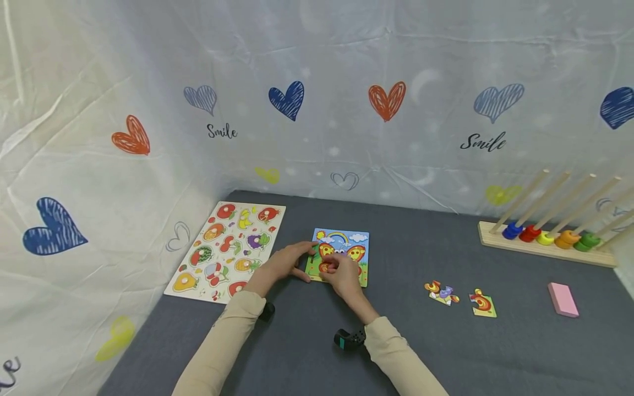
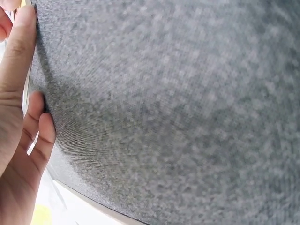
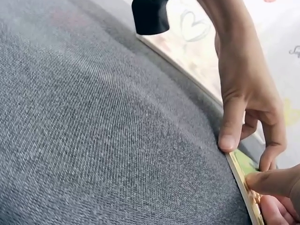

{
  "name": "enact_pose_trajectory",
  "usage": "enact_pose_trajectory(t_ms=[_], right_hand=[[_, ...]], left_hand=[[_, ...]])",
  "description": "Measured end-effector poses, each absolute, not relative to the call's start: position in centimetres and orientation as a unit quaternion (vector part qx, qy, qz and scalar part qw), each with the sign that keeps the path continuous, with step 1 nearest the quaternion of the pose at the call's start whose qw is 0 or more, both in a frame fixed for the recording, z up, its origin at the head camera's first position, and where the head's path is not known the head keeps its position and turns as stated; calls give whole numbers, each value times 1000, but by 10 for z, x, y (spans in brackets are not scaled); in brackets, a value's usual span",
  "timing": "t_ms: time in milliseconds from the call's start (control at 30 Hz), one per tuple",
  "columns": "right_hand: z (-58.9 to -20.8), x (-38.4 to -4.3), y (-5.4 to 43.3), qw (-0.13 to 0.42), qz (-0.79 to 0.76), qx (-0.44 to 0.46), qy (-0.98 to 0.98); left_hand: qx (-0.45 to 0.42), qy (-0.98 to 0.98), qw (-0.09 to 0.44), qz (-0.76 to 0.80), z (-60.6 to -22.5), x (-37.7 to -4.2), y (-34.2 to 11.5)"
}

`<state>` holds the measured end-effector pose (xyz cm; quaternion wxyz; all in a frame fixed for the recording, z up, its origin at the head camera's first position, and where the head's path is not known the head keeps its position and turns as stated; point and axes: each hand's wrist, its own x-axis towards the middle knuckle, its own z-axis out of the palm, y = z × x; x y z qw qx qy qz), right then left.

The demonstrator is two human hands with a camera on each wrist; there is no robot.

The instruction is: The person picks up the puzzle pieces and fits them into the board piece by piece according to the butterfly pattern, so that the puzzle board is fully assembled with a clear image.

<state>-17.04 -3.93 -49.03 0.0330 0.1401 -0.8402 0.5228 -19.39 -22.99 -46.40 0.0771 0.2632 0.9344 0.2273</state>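
A square butterfly jigsaw puzzle (image 1: 364, 236) lies on the dark cloth, with a sun, rainbow and clouds along its top. My left hand (image 1: 283, 261) spans the puzzle's left side, its thumb (image 3: 228, 140) straight against the near corner and its fingertips farther up that side. Over the lower left of the picture, my right hand (image 1: 344, 275) bends its fingers and pinches a puzzle piece (image 1: 324, 268), mostly hidden beneath them. Two loose puzzle pieces, one with a purple patch (image 1: 443, 294) and one with a red-orange curve (image 1: 482, 304), lie off to the right.
A fruit peg board (image 1: 229, 247) lies left of the puzzle, close to my left forearm. At the back right stands a wooden stacking rack (image 1: 552, 250) with upright rods and coloured rings. A pink block (image 1: 563, 300) sits at the right. Patterned curtains close off the back and left.
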Motion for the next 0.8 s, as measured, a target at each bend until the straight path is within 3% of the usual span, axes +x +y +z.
enact_pose_trajectory(t_ms=[367,700,800], right_hand=[[-497,-170,-39,54,544,211,-810],[-490,-171,-8,-31,686,161,-709],[-485,-173,18,-31,691,145,-707]], left_hand=[[280,920,105,252,-462,-195,-233],[286,923,97,238,-459,-194,-232],[283,923,103,239,-456,-194,-232]])
